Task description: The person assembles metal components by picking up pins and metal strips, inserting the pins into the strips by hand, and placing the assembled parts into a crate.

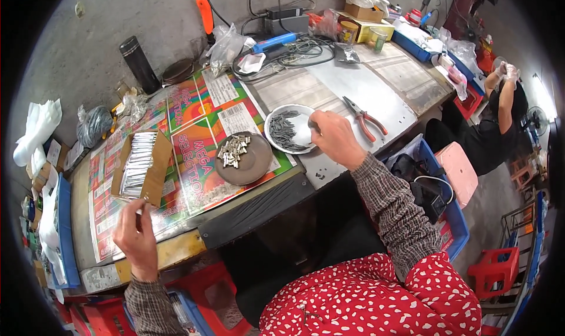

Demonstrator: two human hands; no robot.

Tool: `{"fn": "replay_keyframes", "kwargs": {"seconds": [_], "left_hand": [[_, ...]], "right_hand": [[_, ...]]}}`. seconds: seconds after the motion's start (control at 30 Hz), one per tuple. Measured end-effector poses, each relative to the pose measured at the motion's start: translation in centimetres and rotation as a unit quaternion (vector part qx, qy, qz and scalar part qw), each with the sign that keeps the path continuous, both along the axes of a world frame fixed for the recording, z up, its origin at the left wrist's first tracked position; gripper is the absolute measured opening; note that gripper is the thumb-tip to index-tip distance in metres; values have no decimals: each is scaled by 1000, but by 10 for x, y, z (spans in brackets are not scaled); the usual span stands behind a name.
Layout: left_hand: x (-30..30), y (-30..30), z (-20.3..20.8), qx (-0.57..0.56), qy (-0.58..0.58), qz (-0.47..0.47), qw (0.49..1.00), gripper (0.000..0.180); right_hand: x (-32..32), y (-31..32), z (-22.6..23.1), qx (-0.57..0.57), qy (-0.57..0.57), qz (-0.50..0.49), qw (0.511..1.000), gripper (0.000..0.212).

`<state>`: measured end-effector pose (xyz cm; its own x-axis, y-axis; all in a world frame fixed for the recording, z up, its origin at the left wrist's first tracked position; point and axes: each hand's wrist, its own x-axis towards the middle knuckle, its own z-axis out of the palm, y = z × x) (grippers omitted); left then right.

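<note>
My right hand (336,137) is closed in a pinch at the right rim of a white bowl (307,110). Small dark grey slivers (283,130) fill the bowl's left side. What sits between those fingertips is too small to name. Off to the left, my left hand (136,234) has thumb and fingers drawn together just below the near corner of a cardboard box (158,165); its hold is unclear too. Thin silvery strips (138,160) lie stacked in that box. Between the hands, a round brown dish (254,166) bears a pile of short metal pieces (234,150).
Pliers with red handles (366,119) lie right of the bowl. Behind are a tangled black cable (297,56), a blue tool (273,42) and a dark cylinder (140,64). A blue crate (459,236) stands beside my right arm. Another person (488,121) sits at far right.
</note>
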<state>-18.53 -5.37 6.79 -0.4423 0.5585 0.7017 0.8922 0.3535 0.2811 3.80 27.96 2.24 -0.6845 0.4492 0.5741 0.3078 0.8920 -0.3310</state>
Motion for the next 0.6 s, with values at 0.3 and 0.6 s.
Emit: {"fn": "replay_keyframes", "kwargs": {"seconds": [0.3,0.6], "left_hand": [[95,14,-24,82,-359,-81,926,12],[150,33,-28,86,-546,-207,807,9]], "right_hand": [[19,-48,9,-321,116,124,932,26],[38,-88,2,-459,172,171,855,21]]}}
